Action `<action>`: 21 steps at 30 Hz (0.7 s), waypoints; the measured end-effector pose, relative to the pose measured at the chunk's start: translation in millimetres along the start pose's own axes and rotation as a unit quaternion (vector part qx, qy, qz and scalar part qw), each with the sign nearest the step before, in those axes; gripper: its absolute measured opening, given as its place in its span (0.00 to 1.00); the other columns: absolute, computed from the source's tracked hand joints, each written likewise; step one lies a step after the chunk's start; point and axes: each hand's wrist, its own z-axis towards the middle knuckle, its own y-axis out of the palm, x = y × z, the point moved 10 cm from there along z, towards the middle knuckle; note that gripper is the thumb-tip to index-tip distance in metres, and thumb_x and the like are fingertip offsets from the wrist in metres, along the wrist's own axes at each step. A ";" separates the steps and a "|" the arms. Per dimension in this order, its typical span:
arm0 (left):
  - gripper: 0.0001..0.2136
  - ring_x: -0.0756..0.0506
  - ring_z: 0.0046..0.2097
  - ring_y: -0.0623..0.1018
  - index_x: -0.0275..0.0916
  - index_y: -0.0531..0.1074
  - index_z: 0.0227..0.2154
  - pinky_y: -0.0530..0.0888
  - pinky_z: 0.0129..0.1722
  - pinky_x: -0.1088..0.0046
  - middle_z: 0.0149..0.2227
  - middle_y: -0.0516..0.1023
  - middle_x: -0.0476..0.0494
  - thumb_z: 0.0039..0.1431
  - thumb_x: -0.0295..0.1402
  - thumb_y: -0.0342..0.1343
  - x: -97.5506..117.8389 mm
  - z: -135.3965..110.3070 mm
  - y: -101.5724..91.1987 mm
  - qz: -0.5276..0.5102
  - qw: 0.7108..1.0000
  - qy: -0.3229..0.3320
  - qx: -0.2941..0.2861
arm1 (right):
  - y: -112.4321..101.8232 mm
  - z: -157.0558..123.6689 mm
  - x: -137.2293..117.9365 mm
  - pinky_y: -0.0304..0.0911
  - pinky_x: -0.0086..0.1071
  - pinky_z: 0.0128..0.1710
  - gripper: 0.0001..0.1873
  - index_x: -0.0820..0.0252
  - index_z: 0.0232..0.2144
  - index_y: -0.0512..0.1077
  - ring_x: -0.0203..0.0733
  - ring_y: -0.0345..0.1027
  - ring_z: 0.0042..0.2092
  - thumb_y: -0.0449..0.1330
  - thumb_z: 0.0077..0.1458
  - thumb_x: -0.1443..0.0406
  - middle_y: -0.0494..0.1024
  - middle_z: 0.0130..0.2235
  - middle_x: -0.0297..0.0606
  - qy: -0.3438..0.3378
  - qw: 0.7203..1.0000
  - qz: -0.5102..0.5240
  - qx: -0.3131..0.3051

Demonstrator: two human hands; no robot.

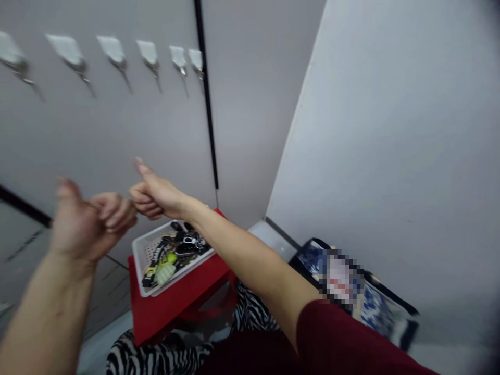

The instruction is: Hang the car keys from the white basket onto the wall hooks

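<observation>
My left hand [88, 224] is held up at the left, its fingers curled into a fist and its thumb pointing upward. Knuckle to knuckle with it, or very near, is my right hand [158, 195], also a fist with the thumb raised. Nothing shows in either one. Below and behind my hands, a white plastic basket [140, 260] sits on a red stool [172, 307]. Keys and keychains [191, 245] fill it, among them a black strap with lettering and a pale green tag [166, 273].
A row of white adhesive hooks [147, 52] runs along the grey panel [164, 114] ahead. A white wall [390, 130] rises at the right. On the floor beside it lies a blue and white patterned bag [378, 312]. My zebra-striped trousers [152, 359] flank the stool.
</observation>
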 end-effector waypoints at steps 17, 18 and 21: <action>0.27 0.58 0.09 0.50 0.36 0.49 0.05 0.46 0.11 0.81 0.05 0.49 0.54 0.41 0.55 0.29 -11.0 -7.6 -4.1 -0.206 0.977 0.008 -0.048 | 2.4 15.9 24.1 0.34 0.22 0.14 0.29 0.61 0.08 0.44 0.22 0.34 0.11 0.27 0.41 0.45 0.42 0.08 0.25 0.064 0.996 -0.021 0.061; 0.27 0.58 0.09 0.50 0.36 0.49 0.05 0.46 0.11 0.81 0.05 0.49 0.54 0.41 0.55 0.29 -10.4 -7.8 -3.9 -0.206 0.977 0.008 -0.049 | 1.6 15.6 24.5 0.34 0.23 0.14 0.30 0.61 0.07 0.44 0.22 0.34 0.11 0.27 0.41 0.45 0.42 0.08 0.25 0.069 0.995 -0.027 0.066; 0.26 0.58 0.09 0.49 0.36 0.49 0.06 0.45 0.11 0.81 0.05 0.49 0.54 0.42 0.54 0.29 -6.3 -7.7 -1.8 -0.206 0.977 0.009 -0.058 | 1.9 15.1 22.4 0.33 0.23 0.13 0.30 0.61 0.07 0.45 0.23 0.34 0.11 0.28 0.41 0.45 0.42 0.08 0.26 0.071 0.995 -0.025 0.066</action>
